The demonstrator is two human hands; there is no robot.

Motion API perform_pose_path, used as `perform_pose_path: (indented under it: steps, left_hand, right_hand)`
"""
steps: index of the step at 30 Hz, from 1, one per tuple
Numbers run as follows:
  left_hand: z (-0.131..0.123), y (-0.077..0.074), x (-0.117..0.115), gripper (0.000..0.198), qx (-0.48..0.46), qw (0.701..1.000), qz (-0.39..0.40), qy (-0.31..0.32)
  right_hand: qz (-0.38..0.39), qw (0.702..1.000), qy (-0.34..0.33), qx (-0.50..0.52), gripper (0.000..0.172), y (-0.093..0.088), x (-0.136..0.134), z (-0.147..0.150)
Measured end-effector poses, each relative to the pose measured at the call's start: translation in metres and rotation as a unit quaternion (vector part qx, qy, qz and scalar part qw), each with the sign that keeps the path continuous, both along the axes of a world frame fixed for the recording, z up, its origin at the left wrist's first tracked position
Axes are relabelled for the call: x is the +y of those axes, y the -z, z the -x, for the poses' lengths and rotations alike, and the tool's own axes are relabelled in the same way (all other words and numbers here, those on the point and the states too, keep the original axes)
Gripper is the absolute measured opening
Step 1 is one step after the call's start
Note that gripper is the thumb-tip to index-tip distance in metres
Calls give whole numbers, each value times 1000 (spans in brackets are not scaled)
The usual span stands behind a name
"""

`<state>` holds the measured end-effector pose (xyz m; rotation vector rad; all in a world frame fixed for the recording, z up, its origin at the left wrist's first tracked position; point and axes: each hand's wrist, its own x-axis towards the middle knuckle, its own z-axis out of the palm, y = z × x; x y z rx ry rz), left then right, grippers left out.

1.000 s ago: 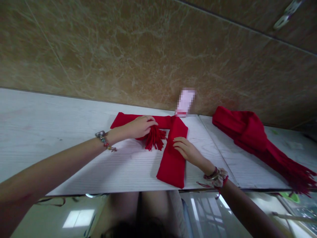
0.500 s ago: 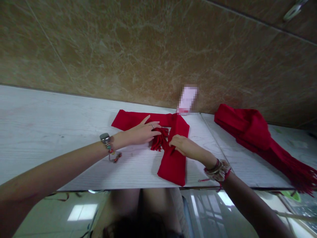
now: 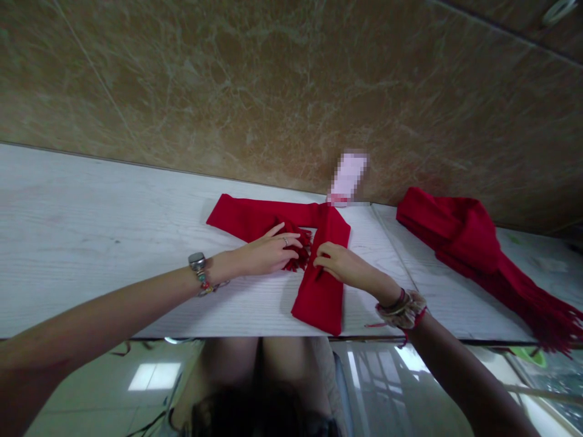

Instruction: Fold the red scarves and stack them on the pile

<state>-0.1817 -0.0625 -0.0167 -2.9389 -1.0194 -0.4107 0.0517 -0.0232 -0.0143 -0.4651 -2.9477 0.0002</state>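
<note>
A red scarf (image 3: 321,297) lies folded at an angle on the white tabletop, one arm stretching left and the other toward me. Its fringed end (image 3: 298,261) sits inside the bend. My left hand (image 3: 268,252) lies over this fringe with its fingers stretched out, hiding part of it. On the near arm of the scarf, the fingers of my right hand (image 3: 339,262) are closed in a pinch on the cloth. The fingertips of both hands are close to each other, with the fringe edge between them.
A second red scarf (image 3: 469,237) lies bundled on the right, its fringe hanging toward the front edge. A blurred pink item (image 3: 348,176) leans against the brown marbled wall (image 3: 204,91) behind the scarf. The white table (image 3: 113,230) ends just before my legs.
My left hand has shifted slightly right and toward me, covering more of the fringe. My right hand keeps its pinch on the scarf. The whole view has moved a little.
</note>
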Motion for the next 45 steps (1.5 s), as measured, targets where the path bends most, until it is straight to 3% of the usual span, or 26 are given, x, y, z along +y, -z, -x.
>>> perform_pose_path:
  steps: [6, 11, 16, 19, 24, 27, 32, 36, 39, 42, 45]
  left_hand:
    - [-15, 5, -10, 26, -37, 998, 38, 28]
    - [-23, 8, -12, 26, -1, 995, 80, 57]
    - [-21, 7, -11, 26, 7, 994, 99, 44]
    - [-24, -1, -14, 27, -39, 988, 150, 17]
    - [-42, -16, -23, 31, -160, 941, 289, -70]
    - [-52, -22, -29, 26, -196, 915, 334, -116]
    - [-59, -25, -41, 16, -146, 942, 260, -153]
    - [-60, -11, -51, 24, -126, 952, 233, -153]
    - [-62, -3, -56, 13, -131, 960, 212, -130]
    - [-57, -8, -51, 12, -130, 967, 187, -114]
    - [-33, -22, -28, 20, -79, 986, 119, -84]
  right_hand:
    - [-28, 989, 26, 140, 28, 12, -6, -17]
    - [-25, 971, 55, 232, 34, 15, -4, -35]
    - [21, 987, 57, 148, 47, 2, -1, -40]
    - [36, 995, 41, 87, 46, -6, 0, -39]
    - [35, 992, 62, 100, 30, -24, 1, -31]
    - [68, 994, 40, 80, 24, -37, -2, -25]
    - [187, 980, -10, -74, 18, -51, -5, -18]
    - [177, 979, 26, -97, 22, -52, -7, -17]
    - [154, 985, 14, -74, 30, -51, -10, -19]
    - [141, 987, -11, -73, 14, -55, -11, -22]
    - [151, 986, -18, -63, 5, -64, -6, -24]
